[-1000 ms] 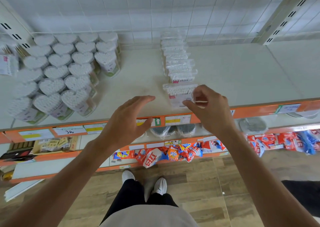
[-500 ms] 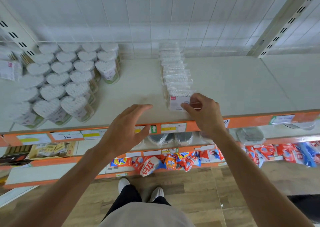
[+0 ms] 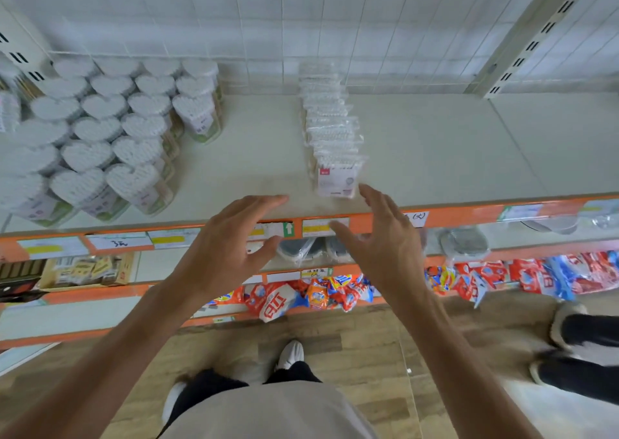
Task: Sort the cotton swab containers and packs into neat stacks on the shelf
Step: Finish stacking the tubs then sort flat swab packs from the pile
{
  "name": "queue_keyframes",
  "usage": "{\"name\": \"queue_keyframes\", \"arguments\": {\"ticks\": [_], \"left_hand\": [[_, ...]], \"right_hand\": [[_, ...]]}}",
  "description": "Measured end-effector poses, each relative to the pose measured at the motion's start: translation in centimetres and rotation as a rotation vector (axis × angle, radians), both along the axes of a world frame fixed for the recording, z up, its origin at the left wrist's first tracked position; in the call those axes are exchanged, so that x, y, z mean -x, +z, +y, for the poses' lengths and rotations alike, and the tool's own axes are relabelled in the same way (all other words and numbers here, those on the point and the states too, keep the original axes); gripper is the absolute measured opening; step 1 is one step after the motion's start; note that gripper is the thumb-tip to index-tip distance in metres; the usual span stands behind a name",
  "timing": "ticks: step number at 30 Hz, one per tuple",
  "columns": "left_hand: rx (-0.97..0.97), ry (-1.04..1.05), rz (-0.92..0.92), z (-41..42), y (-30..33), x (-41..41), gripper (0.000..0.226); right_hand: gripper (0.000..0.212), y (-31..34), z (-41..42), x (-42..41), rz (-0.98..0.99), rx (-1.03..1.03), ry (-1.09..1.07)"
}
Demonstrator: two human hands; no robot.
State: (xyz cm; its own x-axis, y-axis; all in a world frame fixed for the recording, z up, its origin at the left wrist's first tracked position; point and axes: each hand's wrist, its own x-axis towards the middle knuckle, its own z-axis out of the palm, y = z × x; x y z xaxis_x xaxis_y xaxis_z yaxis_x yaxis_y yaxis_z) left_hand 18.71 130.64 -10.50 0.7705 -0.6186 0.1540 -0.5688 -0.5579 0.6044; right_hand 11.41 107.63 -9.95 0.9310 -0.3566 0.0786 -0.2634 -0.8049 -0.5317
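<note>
A row of clear cotton swab packs (image 3: 333,134) runs front to back down the middle of the white shelf (image 3: 435,157). The front pack (image 3: 336,180) shows a white label with a pink tag. Heart-shaped swab containers (image 3: 110,137) stand in tight rows at the left. My right hand (image 3: 382,237) hovers just in front of the front pack, fingers spread, holding nothing. My left hand (image 3: 227,244) hangs over the shelf's orange edge (image 3: 469,214), fingers relaxed and empty.
Price labels line the orange edge. Lower shelves hold round lidded items (image 3: 464,242), a carton of small boxes (image 3: 87,269) and red and blue bags (image 3: 335,293). Another person's shoes (image 3: 569,324) stand at the right. A slotted upright (image 3: 536,36) rises at the back right.
My right hand has let go of the front pack and drawn back toward me with fingers spread. The pack now stands in the row. My left hand stays open near the edge.
</note>
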Motion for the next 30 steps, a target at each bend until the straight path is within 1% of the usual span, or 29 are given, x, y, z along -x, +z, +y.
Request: {"name": "queue_keyframes", "arguments": {"ticks": [3, 5, 7, 10, 13, 17, 21, 25, 30], "left_hand": [[0.023, 0.012, -0.018, 2.1, 0.0, 1.2, 0.050], [0.000, 0.039, -0.010, 4.5, -0.4, 2.3, 0.052], [-0.043, 0.083, 0.020, 7.9, -1.2, 3.7, 0.053], [-0.022, 0.262, 0.116, 14.4, -2.4, 6.5, 0.055], [0.015, 0.440, 0.204, 21.3, -3.5, 10.3, 0.060], [-0.046, 0.566, 0.298, 29.7, -4.5, 15.2, 0.071], [-0.061, 0.617, 0.293, 37.0, -4.9, 19.1, 0.075], [-0.057, 0.679, 0.269, 43.3, -4.7, 21.1, 0.077], [-0.014, 0.751, 0.235, 48.7, -4.6, 22.1, 0.079]], "right_hand": [[0.068, -0.7, 3.9, 2.0, -0.047, 0.018, 0.135], [0.069, -2.0, 6.6, 2.1, -0.053, 0.048, 0.208], [0.069, -2.9, 9.8, 1.7, -0.020, 0.031, 0.290], [0.069, -3.8, 15.4, 1.6, 0.031, -0.008, 0.425], [0.076, -4.4, 21.6, 2.1, 0.102, -0.024, 0.542], [0.088, -4.5, 29.9, 2.9, 0.189, -0.004, 0.711], [0.082, -4.9, 37.2, 4.3, 0.205, -0.015, 0.792], [0.081, -4.9, 43.8, 4.7, 0.220, 0.031, 0.825], [0.083, -3.8, 50.2, 4.2, 0.284, 0.010, 0.867]]}}
